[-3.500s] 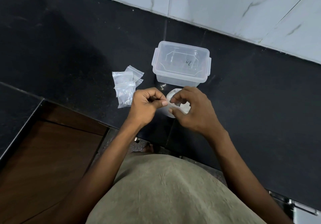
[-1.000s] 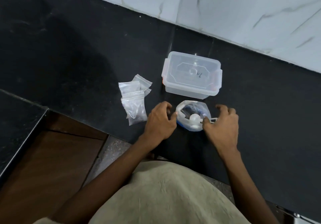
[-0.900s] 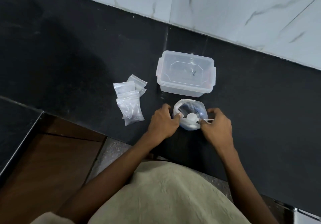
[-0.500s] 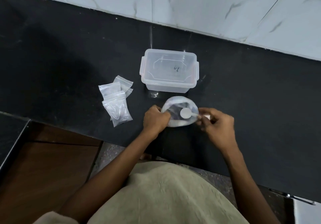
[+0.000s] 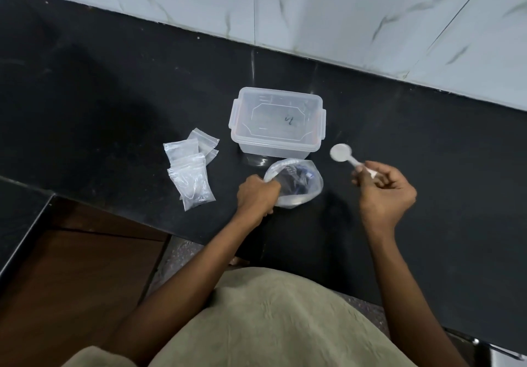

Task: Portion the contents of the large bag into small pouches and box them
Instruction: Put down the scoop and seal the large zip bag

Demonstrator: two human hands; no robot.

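Head-camera footage was taken from above a glossy black stone counter, backed by white marble-veined tiles. A rectangular box of clear, slightly frosted plastic, with rounded corners, was seen standing on the counter with its clip-on lid closed. Just in front of the box, the large bag of thin, crinkled clear plastic was seen, its mouth rolled open into a rounded rim and something dark and bluish visible inside. The near-left rim of the bag was gripped by the left hand, its fingers curled over the edge. To the right of the box and bag, a small white plastic spoon with a round, shallow bowl was held above the counter; its thin handle was pinched between the thumb and curled fingers of the right hand. Whether anything lay in the spoon's bowl could not be told. To the left of the box, a loose overlapping pile of small pouches, flat, clear and zip-topped, was seen lying on the counter, well apart from both hands.
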